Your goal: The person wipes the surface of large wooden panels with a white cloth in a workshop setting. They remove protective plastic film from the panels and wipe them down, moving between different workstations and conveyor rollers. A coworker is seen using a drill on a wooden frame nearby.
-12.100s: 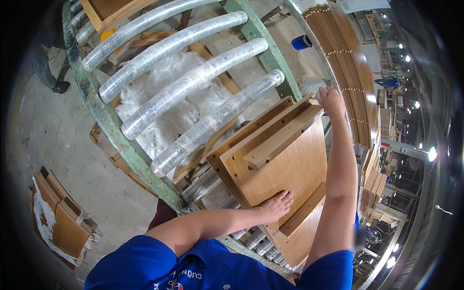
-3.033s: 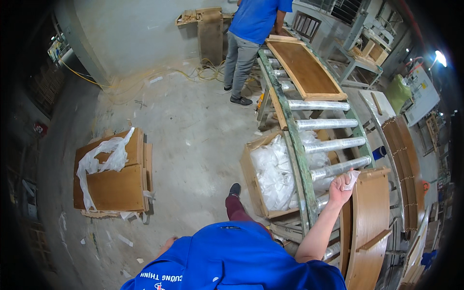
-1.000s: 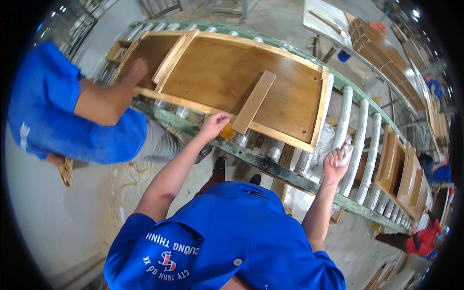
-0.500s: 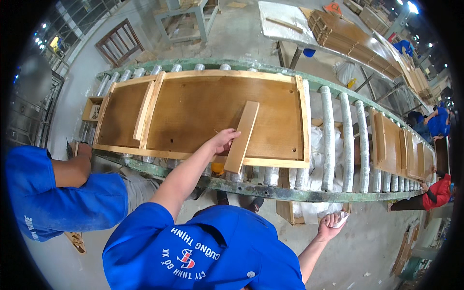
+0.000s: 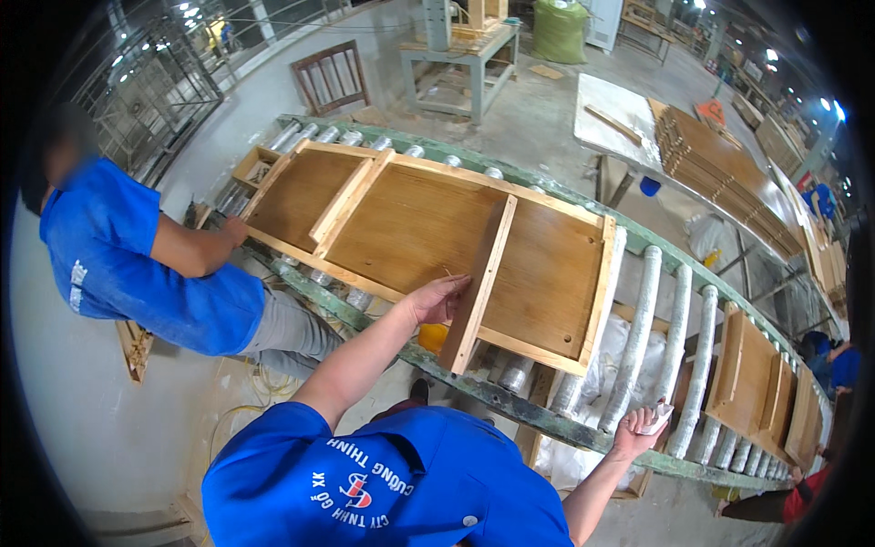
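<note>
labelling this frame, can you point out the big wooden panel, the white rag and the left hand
big wooden panel (image 5: 410, 228), head view, flat face
white rag (image 5: 654, 420), head view, bunched middle
left hand (image 5: 439, 297), head view, back of hand

Hidden and cut-off parts around our conveyor

Our right hand (image 5: 641, 428) closes over a white rag (image 5: 656, 417), so we cannot see most of the cloth; the wooden panel (image 5: 428, 228) hides the rollers under it; the co-worker's hand (image 5: 235, 230) is partly behind the panel's edge, and their face is blurred.
</note>
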`<act>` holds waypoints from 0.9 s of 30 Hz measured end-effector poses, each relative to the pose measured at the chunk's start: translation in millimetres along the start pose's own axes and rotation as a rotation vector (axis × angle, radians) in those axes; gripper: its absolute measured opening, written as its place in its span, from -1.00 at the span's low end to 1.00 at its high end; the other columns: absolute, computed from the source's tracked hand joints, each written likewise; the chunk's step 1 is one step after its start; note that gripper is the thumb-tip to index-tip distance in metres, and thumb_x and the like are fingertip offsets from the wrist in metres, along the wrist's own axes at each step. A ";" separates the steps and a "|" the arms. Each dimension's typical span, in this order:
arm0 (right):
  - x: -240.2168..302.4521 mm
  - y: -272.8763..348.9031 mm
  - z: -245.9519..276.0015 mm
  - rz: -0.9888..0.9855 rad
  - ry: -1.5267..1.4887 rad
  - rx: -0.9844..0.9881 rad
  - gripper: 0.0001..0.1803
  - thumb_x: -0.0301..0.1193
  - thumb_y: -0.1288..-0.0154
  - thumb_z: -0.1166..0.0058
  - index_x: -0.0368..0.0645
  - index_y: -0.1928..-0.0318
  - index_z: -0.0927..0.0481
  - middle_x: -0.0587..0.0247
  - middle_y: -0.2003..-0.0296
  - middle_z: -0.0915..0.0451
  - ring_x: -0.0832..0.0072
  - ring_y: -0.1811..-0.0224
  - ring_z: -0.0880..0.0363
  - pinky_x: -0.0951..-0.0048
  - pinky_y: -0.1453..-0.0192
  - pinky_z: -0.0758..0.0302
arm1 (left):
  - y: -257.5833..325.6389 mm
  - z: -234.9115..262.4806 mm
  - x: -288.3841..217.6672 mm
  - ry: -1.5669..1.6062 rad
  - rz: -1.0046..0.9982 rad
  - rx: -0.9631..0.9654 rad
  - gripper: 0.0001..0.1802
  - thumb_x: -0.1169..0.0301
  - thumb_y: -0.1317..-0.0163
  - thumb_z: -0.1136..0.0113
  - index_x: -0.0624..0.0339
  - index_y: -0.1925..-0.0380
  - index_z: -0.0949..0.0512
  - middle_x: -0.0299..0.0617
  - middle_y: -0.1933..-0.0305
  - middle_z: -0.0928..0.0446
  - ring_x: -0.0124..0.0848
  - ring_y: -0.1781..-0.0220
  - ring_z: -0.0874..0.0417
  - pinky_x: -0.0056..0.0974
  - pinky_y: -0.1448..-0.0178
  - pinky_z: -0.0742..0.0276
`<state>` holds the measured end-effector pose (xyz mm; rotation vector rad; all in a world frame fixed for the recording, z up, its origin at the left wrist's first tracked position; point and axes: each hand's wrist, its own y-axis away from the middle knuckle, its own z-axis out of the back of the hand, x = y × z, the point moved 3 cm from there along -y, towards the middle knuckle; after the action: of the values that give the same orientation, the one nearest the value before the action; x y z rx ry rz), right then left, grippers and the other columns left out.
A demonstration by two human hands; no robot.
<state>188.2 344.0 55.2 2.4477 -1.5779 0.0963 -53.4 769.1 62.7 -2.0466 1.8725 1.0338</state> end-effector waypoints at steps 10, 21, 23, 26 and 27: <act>-10.9 13.8 -14.9 -0.007 0.009 0.062 -0.55 -0.14 -0.42 0.27 -0.18 -0.12 -0.39 0.43 0.68 -0.14 0.66 0.75 0.08 0.59 0.71 0.07 | 2.5 -12.3 -8.1 -0.022 0.114 0.249 -0.73 0.27 -0.34 -0.02 -0.15 -0.03 -0.38 -0.38 0.53 -0.43 -0.56 0.62 -0.40 -0.52 0.58 -0.30; -85.2 69.3 -50.8 0.164 0.041 0.007 -0.59 -0.20 -0.43 0.27 -0.21 -0.10 -0.39 0.45 0.69 -0.11 0.66 0.74 0.05 0.58 0.71 0.05 | 35.5 -8.0 -162.4 0.211 -0.335 0.468 -0.53 0.14 -0.35 0.09 0.17 -0.16 -0.29 0.23 -0.08 -0.44 -0.07 -0.09 -0.54 -0.27 0.26 -0.69; -107.6 73.2 -57.6 0.127 0.052 0.053 -0.58 -0.20 -0.43 0.28 -0.22 -0.10 -0.39 0.45 0.70 -0.11 0.67 0.75 0.06 0.58 0.71 0.06 | 33.9 19.0 -181.4 0.013 -0.512 0.207 -0.59 0.30 -0.28 -0.06 0.03 -0.11 -0.29 0.00 0.00 -0.45 -0.25 0.03 -0.58 -0.28 0.10 -0.62; -123.5 83.9 -60.2 0.161 0.088 0.040 -0.57 -0.19 -0.43 0.28 -0.23 -0.09 -0.40 0.46 0.71 -0.11 0.67 0.75 0.07 0.59 0.71 0.06 | 29.7 50.0 -199.6 -0.193 -0.667 -0.117 -0.25 0.54 -0.13 -0.20 -0.10 -0.29 -0.08 -0.21 0.14 -0.50 -0.44 0.18 -0.55 -0.30 0.09 -0.54; -127.7 87.8 -59.1 0.179 0.098 0.023 -0.57 -0.18 -0.43 0.28 -0.24 -0.09 -0.40 0.46 0.71 -0.11 0.67 0.75 0.07 0.59 0.71 0.06 | 30.2 62.0 -208.1 -0.273 -0.731 -0.188 -0.18 0.54 -0.12 -0.20 -0.11 -0.33 -0.02 -0.20 0.13 -0.50 -0.44 0.17 -0.54 -0.31 0.09 -0.53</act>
<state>59.2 436.3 103.7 2.2755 -1.7576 0.2622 -96.8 965.7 149.6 -2.2582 0.8017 1.2039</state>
